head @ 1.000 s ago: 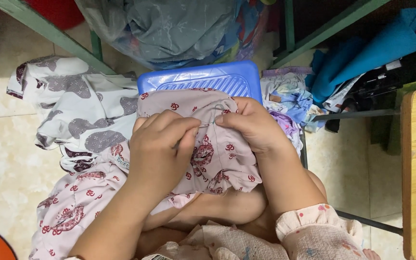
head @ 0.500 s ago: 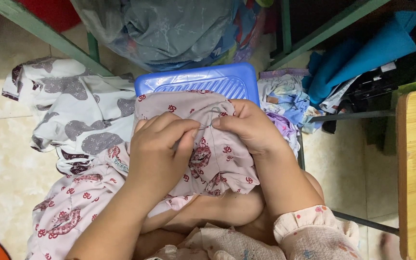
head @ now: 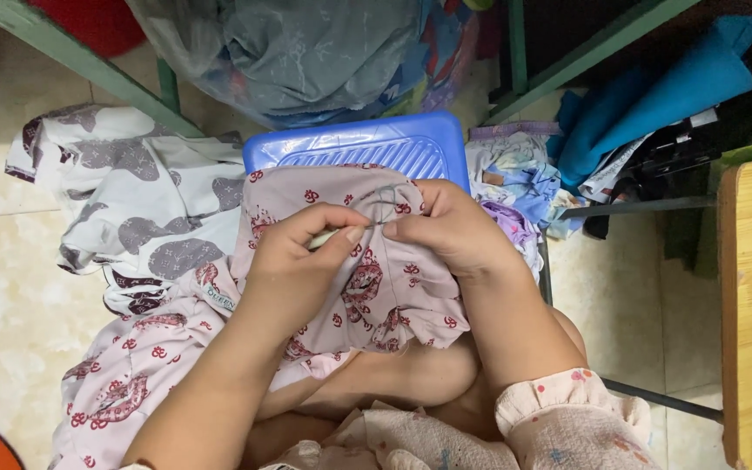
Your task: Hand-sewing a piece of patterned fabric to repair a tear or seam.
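Head view: left hand [head: 293, 261] pinching slim pale tool, right hand [head: 450, 231] clamping pink red-patterned cloth [head: 367, 287] on blue ribbed plastic stool [head: 367, 148]; risk of pricked fingertip if cloth slips.

Both forearms reach forward from the bottom edge and converge, the left hand [head: 293, 265] curled with thumb and forefinger pinched together at their tips, the right hand [head: 450, 231] knuckles-up just beside it, its fingers [head: 402, 228] bent toward the left fingertips.
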